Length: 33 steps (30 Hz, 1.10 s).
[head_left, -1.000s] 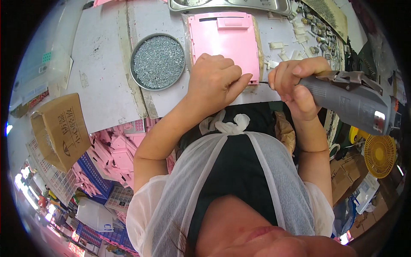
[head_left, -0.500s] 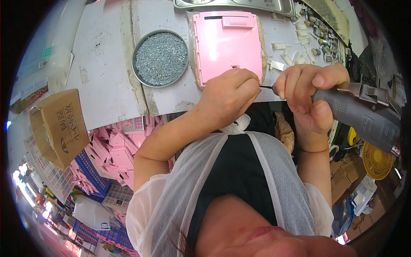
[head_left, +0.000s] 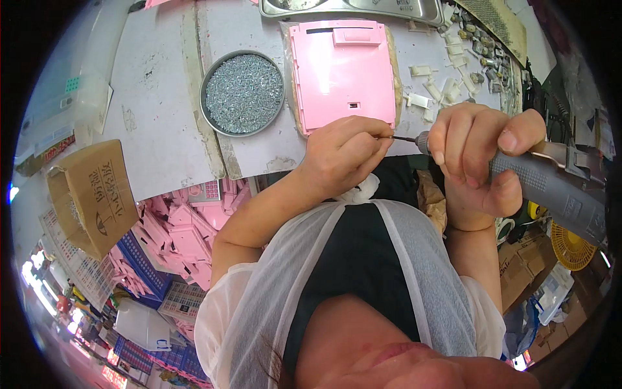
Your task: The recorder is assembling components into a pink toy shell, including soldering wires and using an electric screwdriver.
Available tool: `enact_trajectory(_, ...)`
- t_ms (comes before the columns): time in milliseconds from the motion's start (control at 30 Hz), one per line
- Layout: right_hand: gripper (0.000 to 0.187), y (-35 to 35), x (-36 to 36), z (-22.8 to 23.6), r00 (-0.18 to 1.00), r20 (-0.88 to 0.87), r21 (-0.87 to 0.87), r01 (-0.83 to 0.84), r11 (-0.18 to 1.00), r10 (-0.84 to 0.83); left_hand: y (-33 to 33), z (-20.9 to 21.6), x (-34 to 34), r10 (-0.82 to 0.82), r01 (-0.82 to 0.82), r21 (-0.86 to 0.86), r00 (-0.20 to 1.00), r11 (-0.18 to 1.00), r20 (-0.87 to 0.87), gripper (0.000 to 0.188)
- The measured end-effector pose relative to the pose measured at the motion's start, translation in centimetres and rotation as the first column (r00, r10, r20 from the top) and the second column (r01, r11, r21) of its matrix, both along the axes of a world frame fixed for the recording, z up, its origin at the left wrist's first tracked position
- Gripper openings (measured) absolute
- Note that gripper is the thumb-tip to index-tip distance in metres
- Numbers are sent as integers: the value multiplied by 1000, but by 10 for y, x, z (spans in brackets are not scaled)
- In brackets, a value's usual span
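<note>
My right hand point(head_left: 483, 152) grips a grey electric screwdriver point(head_left: 551, 188) lying nearly level, its thin dark bit point(head_left: 405, 139) pointing left. At the bit's tip the fingers of my left hand point(head_left: 346, 154) are pinched together. Whatever they hold there is too small and too hidden to name. Just beyond my left hand a pink plastic panel point(head_left: 340, 78) rests on a padded, clear-wrapped base. A small rectangular slot shows near the panel's near edge, and a raised block sits at its far edge. Left of the panel stands a round metal bowl point(head_left: 202, 97) full of small silvery screws.
White plastic parts point(head_left: 418, 100) and small metal parts point(head_left: 492, 65) lie scattered at the right. A metal tray point(head_left: 350, 9) is at the far edge. Below the table at left are piled pink parts point(head_left: 188, 240) and a cardboard box point(head_left: 110, 194). A yellow fan point(head_left: 573, 246) stands at right.
Both hands have shifted slightly toward me, and the right hand with the screwdriver has also moved right. The panel's small slot, partly covered by my left hand before, now shows fully.
</note>
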State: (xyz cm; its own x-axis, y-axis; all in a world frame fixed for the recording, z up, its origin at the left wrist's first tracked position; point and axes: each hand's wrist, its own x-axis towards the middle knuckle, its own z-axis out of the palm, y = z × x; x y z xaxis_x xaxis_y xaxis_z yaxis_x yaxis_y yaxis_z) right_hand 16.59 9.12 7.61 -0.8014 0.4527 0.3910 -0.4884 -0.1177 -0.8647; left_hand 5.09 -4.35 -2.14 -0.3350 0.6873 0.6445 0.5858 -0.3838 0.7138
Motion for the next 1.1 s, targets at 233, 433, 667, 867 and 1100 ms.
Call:
enact_trajectory(233,37,4,4,-2,993,-46,-58,-109,992,106,0,-5,-1,-28,29,74,999,997,-20,29)
enact_trajectory(433,31,4,10,-20,999,-43,-29,-29,999,27,-10,3,-15,61,-67,-94,996,993,-60,17)
enact_trajectory(667,22,3,2,-56,1000,-14,32,18,999,-18,8,8,-33,20,-93,-351,979,932,-204,17)
enact_trajectory(867,21,-5,0,-64,991,106,187,57,981,-78,5,1,-30,11,-77,-344,982,936,-191,16)
enact_trajectory(1100,35,12,0,-18,998,-30,22,-49,999,50,2,4,-15,7,-54,-286,986,957,-164,13)
